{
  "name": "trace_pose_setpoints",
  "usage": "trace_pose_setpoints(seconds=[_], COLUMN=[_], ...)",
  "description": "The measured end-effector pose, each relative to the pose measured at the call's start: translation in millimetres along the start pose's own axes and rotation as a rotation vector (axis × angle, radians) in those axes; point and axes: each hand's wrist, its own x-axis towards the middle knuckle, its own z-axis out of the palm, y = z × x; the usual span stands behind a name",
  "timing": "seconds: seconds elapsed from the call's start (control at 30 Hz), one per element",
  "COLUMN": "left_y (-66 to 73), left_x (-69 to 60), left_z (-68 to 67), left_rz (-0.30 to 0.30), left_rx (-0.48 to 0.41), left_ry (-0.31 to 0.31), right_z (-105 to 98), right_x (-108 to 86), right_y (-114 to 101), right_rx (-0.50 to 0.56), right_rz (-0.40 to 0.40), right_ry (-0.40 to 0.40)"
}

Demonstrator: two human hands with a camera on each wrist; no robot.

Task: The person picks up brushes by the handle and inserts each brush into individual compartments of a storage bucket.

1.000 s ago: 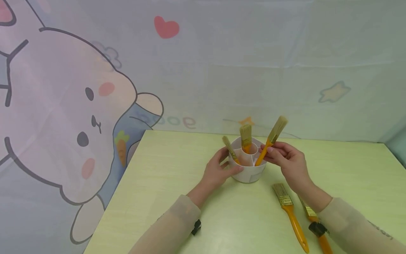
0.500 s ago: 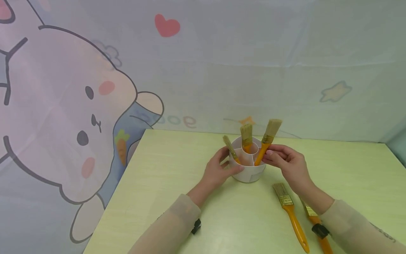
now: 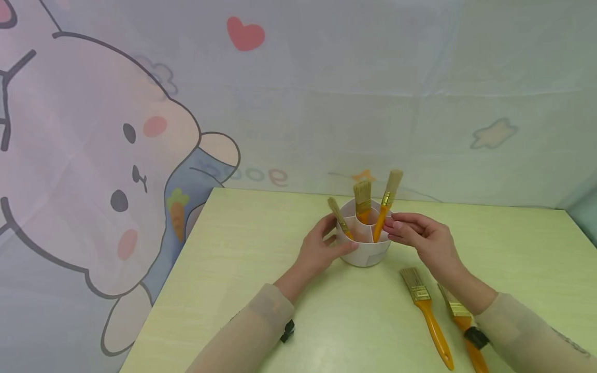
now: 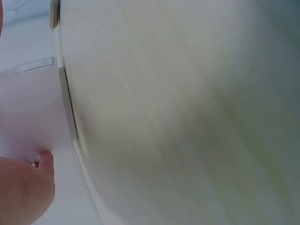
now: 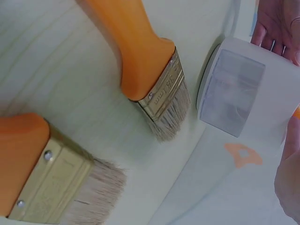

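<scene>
A white compartmented holder (image 3: 366, 255) stands on the table, held around its left side by my left hand (image 3: 319, 246), thumb on the front wall. In the left wrist view, the thumb (image 4: 46, 164) touches the holder's white wall (image 4: 33, 108). My right hand (image 3: 426, 238) has its fingertips at the orange handle of a paintbrush (image 3: 384, 207) standing in the right compartment, leaning right; the exact finger contact is partly hidden. A wide paintbrush (image 3: 362, 199) stands bristles up in the round middle compartment. A narrow paintbrush (image 3: 339, 216) leans left in the left compartment.
Two more orange-handled paintbrushes lie on the table in front of the holder: one flat brush (image 3: 426, 316) and another brush (image 3: 459, 318) partly beneath the right forearm. A printed cloth (image 3: 350, 103) hangs behind the table's back edge (image 3: 280, 192).
The paintbrush at my right hand has turned about its handle and swung left, standing more upright. My right fingers have shifted slightly. My left hand stays on the holder.
</scene>
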Motion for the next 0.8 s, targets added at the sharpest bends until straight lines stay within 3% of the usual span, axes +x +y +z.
trace_pose_setpoints(seconds=[0.57, 0.8], left_y=[2.3, 2.7], left_x=[-5.2, -5.1], left_z=[-0.9, -5.2], left_rz=[0.013, 0.005], left_rx=[-0.027, -0.002], left_ry=[-0.01, -0.044], right_z=[-2, -6], right_x=[-6.0, -12.7], right_y=[-5, -8], right_rx=[0.011, -0.066], right_rz=[0.034, 0.035], right_ry=[-0.034, -0.043])
